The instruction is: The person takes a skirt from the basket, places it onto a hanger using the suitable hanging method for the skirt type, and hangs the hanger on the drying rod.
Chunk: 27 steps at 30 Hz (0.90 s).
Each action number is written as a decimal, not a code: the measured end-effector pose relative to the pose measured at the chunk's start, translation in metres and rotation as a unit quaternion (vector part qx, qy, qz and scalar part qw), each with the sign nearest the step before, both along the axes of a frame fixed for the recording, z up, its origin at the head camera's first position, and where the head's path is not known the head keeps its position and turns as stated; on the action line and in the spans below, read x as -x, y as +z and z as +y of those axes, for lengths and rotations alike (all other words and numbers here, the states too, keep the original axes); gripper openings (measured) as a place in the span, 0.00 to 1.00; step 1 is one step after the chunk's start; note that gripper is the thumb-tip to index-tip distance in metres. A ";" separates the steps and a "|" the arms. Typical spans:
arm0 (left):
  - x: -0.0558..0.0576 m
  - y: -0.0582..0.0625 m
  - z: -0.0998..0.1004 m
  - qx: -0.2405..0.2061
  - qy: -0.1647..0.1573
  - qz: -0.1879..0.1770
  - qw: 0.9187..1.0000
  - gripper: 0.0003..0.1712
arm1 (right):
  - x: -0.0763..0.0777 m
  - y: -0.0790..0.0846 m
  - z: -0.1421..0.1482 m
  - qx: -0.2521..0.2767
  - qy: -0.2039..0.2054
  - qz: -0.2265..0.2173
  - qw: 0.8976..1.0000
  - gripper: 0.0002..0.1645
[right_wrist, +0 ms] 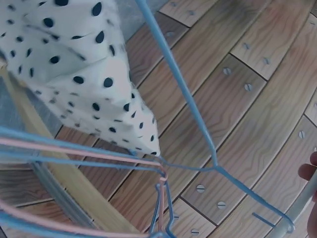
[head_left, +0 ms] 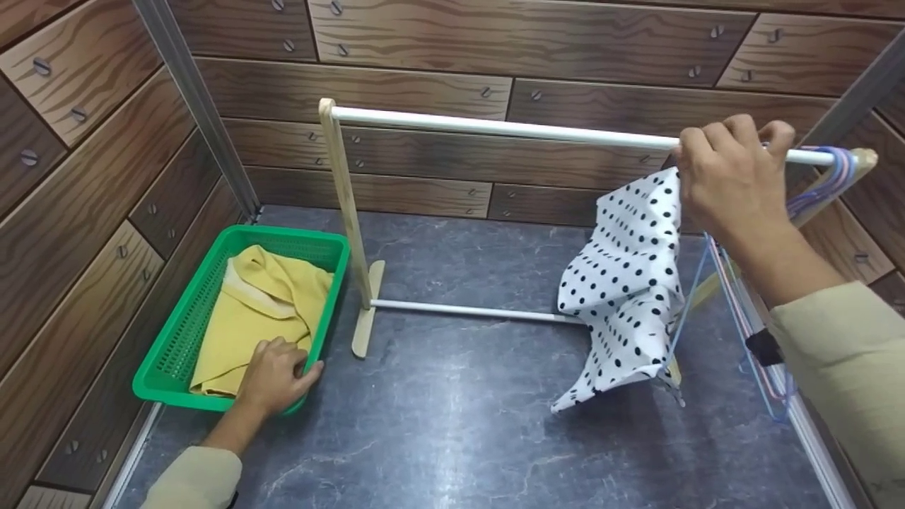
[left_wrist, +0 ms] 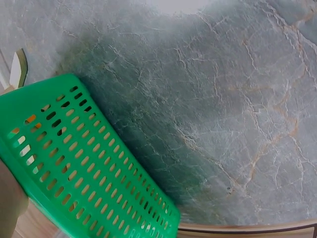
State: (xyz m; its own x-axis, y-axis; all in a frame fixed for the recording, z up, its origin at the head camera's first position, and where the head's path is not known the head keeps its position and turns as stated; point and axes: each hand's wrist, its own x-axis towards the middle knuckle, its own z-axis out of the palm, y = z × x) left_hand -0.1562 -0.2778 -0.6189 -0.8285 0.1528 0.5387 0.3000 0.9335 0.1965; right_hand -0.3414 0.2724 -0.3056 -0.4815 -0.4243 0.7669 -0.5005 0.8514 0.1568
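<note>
The head view shows the left hand on the green basket, grip unclear, the right hand gripping the white rail, the dotted cloth hanging below; the left wrist view, that basket, which leaning could tip; the right wrist view, a blue hanger that jolting could unhook, dropping the cloth.

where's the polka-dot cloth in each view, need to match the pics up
Head: right of centre, the white polka-dot cloth hangs below the upper rod, to the left of the right hand.
Left wrist: not in it; the green basket takes up the lower left.
Right wrist: upper left, its narrow end beside a blue hanger.
Shared landmark: the grey floor, only partly visible in the right wrist view.
</note>
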 end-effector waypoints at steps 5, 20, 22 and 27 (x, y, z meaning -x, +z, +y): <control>0.001 0.001 0.004 -0.003 -0.003 0.006 1.000 0.26 | 0.001 -0.008 0.001 0.033 -0.003 0.003 0.999 0.23; 0.006 0.012 -0.012 0.027 0.097 -0.095 0.990 0.17 | 0.001 -0.009 -0.006 0.052 -0.007 -0.003 0.999 0.23; 0.007 0.012 -0.020 0.064 0.126 -0.108 0.984 0.16 | 0.000 -0.009 -0.007 0.055 -0.011 -0.004 0.998 0.24; 0.009 0.010 -0.041 0.125 0.177 -0.184 0.959 0.23 | -0.002 -0.010 -0.009 0.054 -0.026 0.003 0.998 0.24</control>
